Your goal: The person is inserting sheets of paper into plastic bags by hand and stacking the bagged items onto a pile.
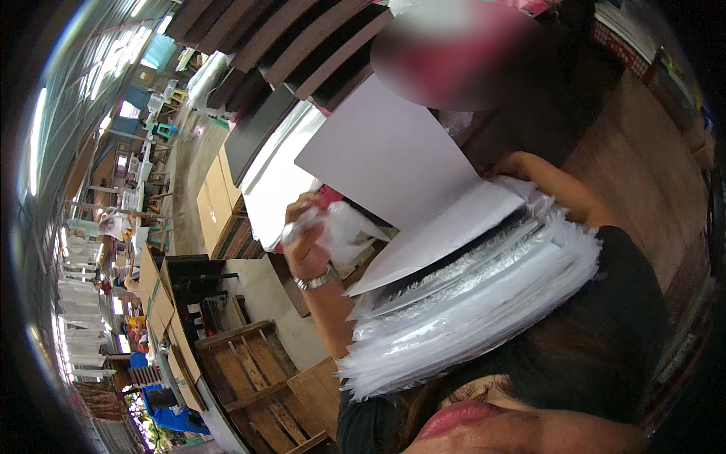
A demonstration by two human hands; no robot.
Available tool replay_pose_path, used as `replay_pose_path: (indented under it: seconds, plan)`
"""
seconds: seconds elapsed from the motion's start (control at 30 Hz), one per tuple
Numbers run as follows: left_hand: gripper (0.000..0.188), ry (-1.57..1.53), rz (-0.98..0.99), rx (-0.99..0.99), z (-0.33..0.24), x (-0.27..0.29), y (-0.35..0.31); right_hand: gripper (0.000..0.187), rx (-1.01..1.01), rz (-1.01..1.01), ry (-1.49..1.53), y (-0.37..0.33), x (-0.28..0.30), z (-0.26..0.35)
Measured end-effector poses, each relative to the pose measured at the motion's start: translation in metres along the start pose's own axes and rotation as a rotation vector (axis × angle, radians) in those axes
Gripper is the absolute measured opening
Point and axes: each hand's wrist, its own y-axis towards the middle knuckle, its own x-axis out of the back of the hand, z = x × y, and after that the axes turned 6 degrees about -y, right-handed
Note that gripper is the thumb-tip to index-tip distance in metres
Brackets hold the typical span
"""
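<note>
A thick stack of white sheets in clear plastic (pixel 476 303) lies against my body, its edges ruffled. On top, a large white sheet (pixel 446 231) curves up toward a stiff, flat white panel (pixel 386 155); whether they are one piece I cannot tell. My left hand (pixel 304 238), with a metal watch at the wrist, is closed on crumpled translucent plastic film (pixel 348 236) beside the panel's lower left edge. Around the far right side of the stack reaches my right arm. Its hand (pixel 518 163) curls at the white sheet's edge, the fingertips partly hidden.
Dark boards (pixel 280 41) are piled in tiers at the far side. Flat cardboard (pixel 219 200) is stacked to the left, with a slatted wooden pallet (pixel 261 371) nearer me. A blurred pink shape (pixel 461 53) is across from me. Worktables and stools line the far left.
</note>
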Motion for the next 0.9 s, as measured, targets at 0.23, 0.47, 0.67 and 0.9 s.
replay_pose_path:
  seconds: [0.23, 0.47, 0.67, 0.9]
  plan:
    - [0.055, -0.287, 0.023, 0.136, 0.023, -0.063, 0.038, 0.03, 1.004, -0.29, 0.198, -0.118, -0.013, 0.22]
    - [0.052, -0.134, -0.271, -0.151, 0.029, -0.049, 0.041, 0.02, 1.086, -0.294, 0.051, -0.137, -0.051, 0.287]
    - [0.04, 0.177, -0.305, -0.023, 0.015, -0.071, 0.025, 0.032, 1.64, -0.953, -0.42, -0.146, -0.082, 0.304]
    - [0.029, 0.261, -0.409, 0.011, -0.015, -0.074, 0.023, 0.053, 1.255, -0.105, 0.116, -0.169, -0.071, 0.314]
